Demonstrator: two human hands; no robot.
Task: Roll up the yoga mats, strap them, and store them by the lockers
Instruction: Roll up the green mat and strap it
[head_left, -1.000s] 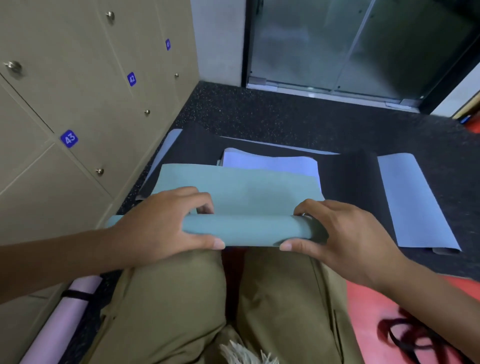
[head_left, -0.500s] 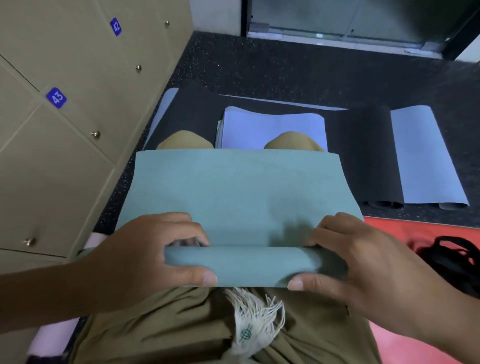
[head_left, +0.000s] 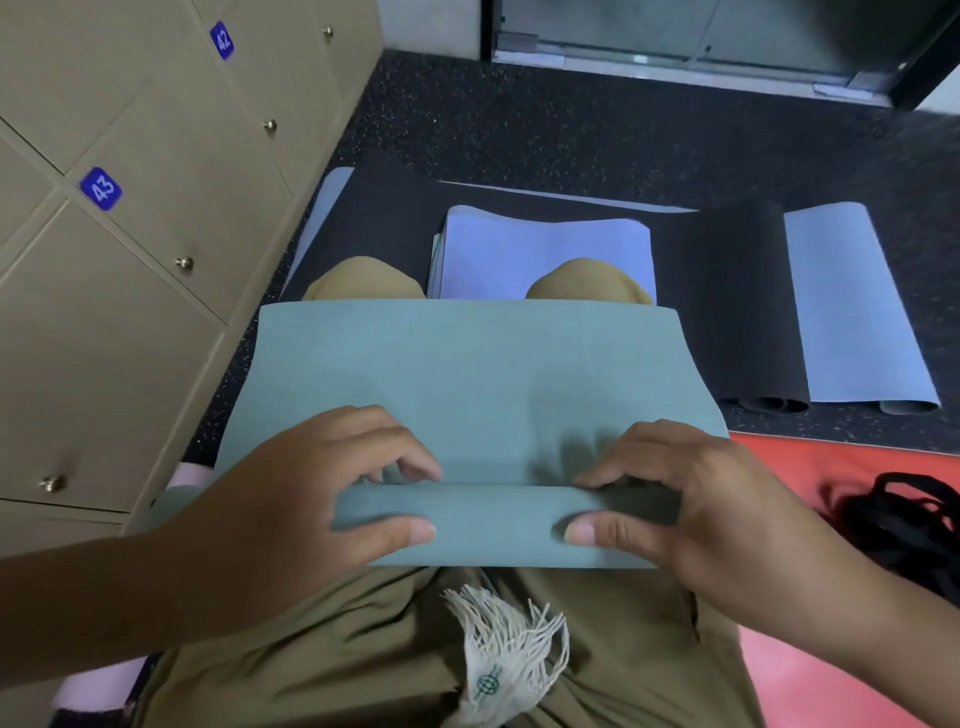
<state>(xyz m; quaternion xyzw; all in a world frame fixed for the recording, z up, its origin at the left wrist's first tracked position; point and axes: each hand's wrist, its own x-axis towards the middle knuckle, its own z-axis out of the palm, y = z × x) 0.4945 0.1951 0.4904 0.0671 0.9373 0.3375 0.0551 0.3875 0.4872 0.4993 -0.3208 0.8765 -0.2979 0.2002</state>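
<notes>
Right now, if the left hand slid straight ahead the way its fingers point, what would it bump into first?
Probably the flat part of the green mat: the left hand grips the roll, and that sheet lies just ahead.

Visible were two hands (head_left: 291, 499), one green mat (head_left: 467, 374), one black mat (head_left: 727, 291), five locker knobs (head_left: 183, 263).

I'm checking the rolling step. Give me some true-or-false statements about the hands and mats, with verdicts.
1. Both hands curl round the rolled end of the grey-green yoga mat. True: left hand, right hand.
2. The green mat is fully rolled. False: most of it lies flat over the knees.
3. Black straps lie on the red mat. True.
4. Locker 43 is on the person's right. False: on the left.
5. A lavender folded mat lies beyond the knees. True.
</notes>
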